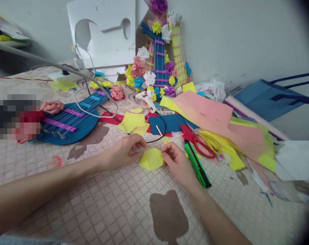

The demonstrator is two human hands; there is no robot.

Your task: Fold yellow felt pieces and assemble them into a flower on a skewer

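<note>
Yellow paper (151, 160), pinched at its right edge by the nearly closed right hand (176, 161); at its left, loosely curled left hand (122, 150), grip impossible to tell. Probably held so to steady it; cutter (196, 164) and scissors (196, 143) placed within reach. Below, worn checked counter (113, 204); behind, plain wall (226, 44).

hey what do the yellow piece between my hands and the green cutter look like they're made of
Yellow piece: probably thin paper, perhaps tissue or crepe, with a matte surface and soft creases. Green cutter: likely rigid plastic, smooth, with even bright colour and straight edges.
</note>
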